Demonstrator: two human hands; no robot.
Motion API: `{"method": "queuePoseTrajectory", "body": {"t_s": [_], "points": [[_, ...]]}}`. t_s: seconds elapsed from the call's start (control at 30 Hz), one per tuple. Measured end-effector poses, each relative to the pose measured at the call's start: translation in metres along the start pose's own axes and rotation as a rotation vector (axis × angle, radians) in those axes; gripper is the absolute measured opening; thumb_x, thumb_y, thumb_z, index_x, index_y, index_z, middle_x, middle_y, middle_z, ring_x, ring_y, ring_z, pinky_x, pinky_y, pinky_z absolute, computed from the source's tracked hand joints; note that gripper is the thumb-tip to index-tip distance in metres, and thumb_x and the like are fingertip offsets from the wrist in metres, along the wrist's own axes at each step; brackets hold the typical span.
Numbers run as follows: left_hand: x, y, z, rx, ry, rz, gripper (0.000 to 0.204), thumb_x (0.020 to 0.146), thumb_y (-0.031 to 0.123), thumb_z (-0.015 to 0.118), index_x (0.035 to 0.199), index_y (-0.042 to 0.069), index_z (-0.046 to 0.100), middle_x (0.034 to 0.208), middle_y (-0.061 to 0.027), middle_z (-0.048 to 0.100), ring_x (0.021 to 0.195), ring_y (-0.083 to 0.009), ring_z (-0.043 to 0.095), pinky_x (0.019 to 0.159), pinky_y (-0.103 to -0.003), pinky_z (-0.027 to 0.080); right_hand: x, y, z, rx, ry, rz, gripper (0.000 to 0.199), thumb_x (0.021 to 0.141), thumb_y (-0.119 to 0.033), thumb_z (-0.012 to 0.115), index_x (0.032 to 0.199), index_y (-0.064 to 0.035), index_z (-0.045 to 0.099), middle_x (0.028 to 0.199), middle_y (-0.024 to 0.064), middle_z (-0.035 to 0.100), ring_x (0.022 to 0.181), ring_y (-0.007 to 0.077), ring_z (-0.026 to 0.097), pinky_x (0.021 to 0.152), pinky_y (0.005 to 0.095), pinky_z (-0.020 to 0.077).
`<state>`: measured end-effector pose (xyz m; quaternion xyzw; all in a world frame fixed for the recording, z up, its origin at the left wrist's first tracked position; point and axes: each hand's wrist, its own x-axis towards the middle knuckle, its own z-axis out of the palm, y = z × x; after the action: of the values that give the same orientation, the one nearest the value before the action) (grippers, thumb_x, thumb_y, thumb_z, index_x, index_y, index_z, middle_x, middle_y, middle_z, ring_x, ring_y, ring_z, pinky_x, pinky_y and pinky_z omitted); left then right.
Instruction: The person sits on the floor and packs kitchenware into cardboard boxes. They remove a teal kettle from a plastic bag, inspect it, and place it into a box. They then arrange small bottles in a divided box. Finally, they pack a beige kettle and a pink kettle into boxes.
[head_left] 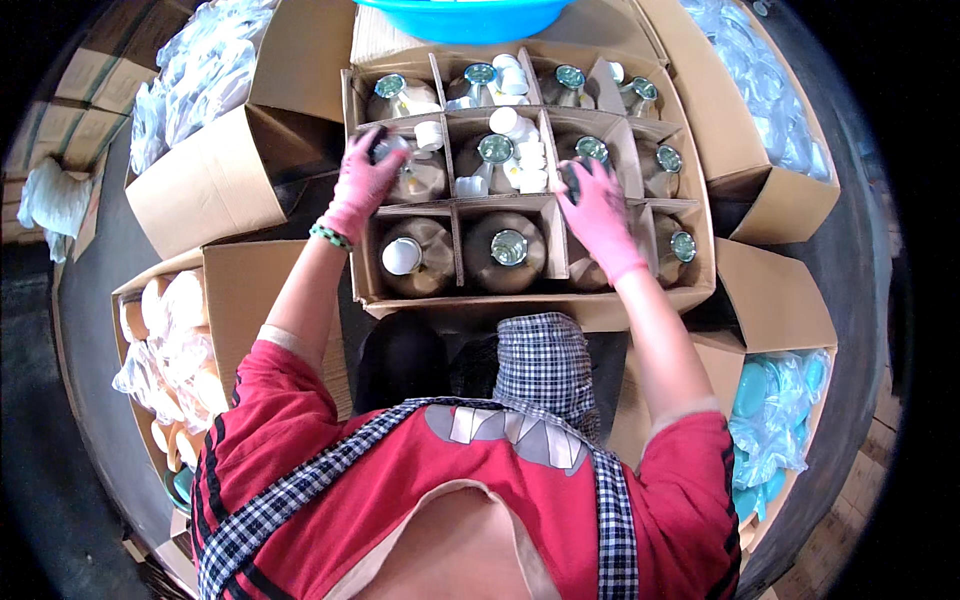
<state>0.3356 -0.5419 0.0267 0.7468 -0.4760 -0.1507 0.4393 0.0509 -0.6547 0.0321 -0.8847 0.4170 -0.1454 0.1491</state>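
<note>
A cardboard box with dividers (pixel 600 312) stands before me, its cells holding several clear glass bottles. My left hand (pixel 366 180), in a pink glove with dark fingertips, is closed around the mouth of a bottle (pixel 420 180) in the middle row's leftmost cell. In the same row, third cell, my gloved right hand (pixel 598 208) is closed at the neck of another bottle (pixel 592 150). A white cap (pixel 402 256) sits on the front-left bottle. Beside it, an open-mouthed bottle (pixel 508 247) shows its bare rim. Loose white caps (pixel 530 165) lie among the bottles.
A blue basin (pixel 470 20) sits beyond the box. Open cartons flank me: clear plastic-wrapped items (pixel 215 70) at far left, wrapped clear pieces (pixel 755 90) at far right, peach pieces (pixel 185 300) at near left, and turquoise pieces (pixel 770 410) at near right.
</note>
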Motion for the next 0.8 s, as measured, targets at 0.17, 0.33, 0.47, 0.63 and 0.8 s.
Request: {"method": "queuePoseTrajectory", "body": {"t_s": [0.17,0.33,0.47,0.63,0.8], "points": [[0.024,-0.047,-0.005,0.043,0.122,-0.086,0.037,0.069,0.029,0.067,0.093,0.003,0.057,0.085,-0.0134,0.052,0.079,-0.0219,0.050,0.073,-0.031,0.042,0.056,-0.035,0.027,-0.476,-0.386,0.152,0.052,0.075,-0.043,0.053,0.114,-0.0088,0.051,0.123,0.0108,0.036,0.115,0.0370,0.032,0.090,0.0551,0.0270],[0.015,-0.042,0.015,0.172,0.179,-0.078,0.042,0.065,0.030,0.071,0.081,0.001,0.044,0.077,-0.0123,0.051,0.071,-0.0225,0.050,0.065,-0.033,0.042,0.069,-0.052,0.037,-0.612,-0.563,0.282,0.075,0.072,-0.055,0.051,0.129,-0.0114,0.032,0.141,0.0059,0.012,0.127,0.0377,0.009,0.093,0.0620,0.0163],[0.001,-0.024,0.020,0.568,0.005,0.141,0.051,0.072,0.032,0.064,0.107,0.001,0.044,0.101,-0.0226,0.045,0.090,-0.0368,0.048,0.077,-0.042,0.041,0.063,-0.048,0.035,-0.570,-0.599,0.315,0.071,0.072,-0.048,0.054,0.128,-0.0094,0.034,0.141,0.0102,0.007,0.126,0.0402,0.010,0.094,0.0606,0.0176],[0.019,-0.017,0.007,0.689,-0.277,0.129,0.057,0.069,0.034,0.066,0.108,0.001,0.042,0.105,-0.0219,0.044,0.093,-0.0383,0.049,0.075,-0.042,0.044,0.055,-0.028,0.058,-0.232,-0.210,0.403,0.066,0.065,-0.043,0.063,0.114,-0.0010,0.046,0.134,0.0200,0.021,0.117,0.0429,0.027,0.096,0.0494,0.0253],[0.029,0.001,0.014,0.734,-0.427,0.041,0.075,0.060,0.046,0.069,0.109,-0.002,0.039,0.114,-0.0256,0.039,0.097,-0.0363,0.050,0.079,-0.040,0.045,0.060,-0.026,0.061,-0.317,-0.183,0.293,0.074,0.063,-0.046,0.066,0.118,-0.0037,0.039,0.128,0.0202,0.029,0.115,0.0423,0.029,0.096,0.0485,0.0257]]}}
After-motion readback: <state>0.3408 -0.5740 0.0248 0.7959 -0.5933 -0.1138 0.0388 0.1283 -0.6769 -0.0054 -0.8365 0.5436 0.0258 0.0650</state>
